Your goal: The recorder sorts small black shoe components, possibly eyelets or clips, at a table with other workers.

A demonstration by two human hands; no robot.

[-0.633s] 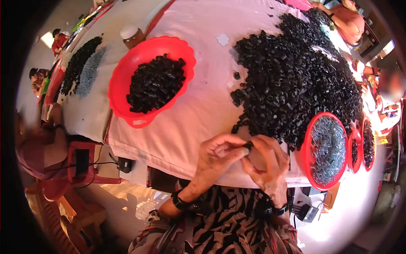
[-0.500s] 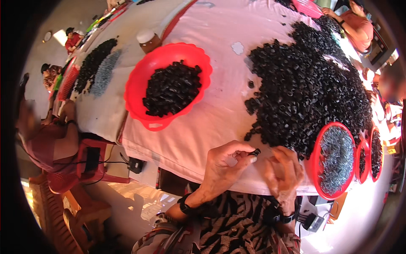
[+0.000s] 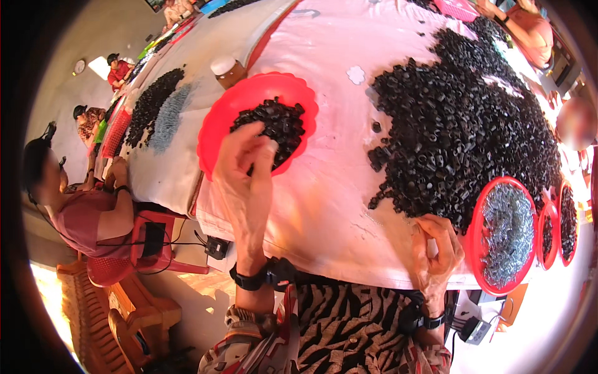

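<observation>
My left hand (image 3: 246,171) reaches over the near side of a red scalloped bowl (image 3: 219,118). Its fingers look parted, though blurred, and no piece shows between them. Inside the bowl lies a heap of small black plastic pieces (image 3: 283,118), partly covered by the hand. At the near edge of a large pile of black plastic pieces (image 3: 461,131), my right hand (image 3: 436,249) rests on the pink cloth. Its thumb and forefinger are bent together in a pinch; anything held at the tips cannot be made out.
A red basin (image 3: 478,249) of silvery small parts stands right of my right hand, beside narrower red basins (image 3: 548,237) with dark pieces. Behind the bowl is a white-lidded jar (image 3: 228,71). A person (image 3: 93,218) sits at left; others work around the table.
My left hand has moved left and forward from beside my right hand to over the red bowl. The black piece it pinched no longer shows. My right hand has shifted slightly right, against the pile.
</observation>
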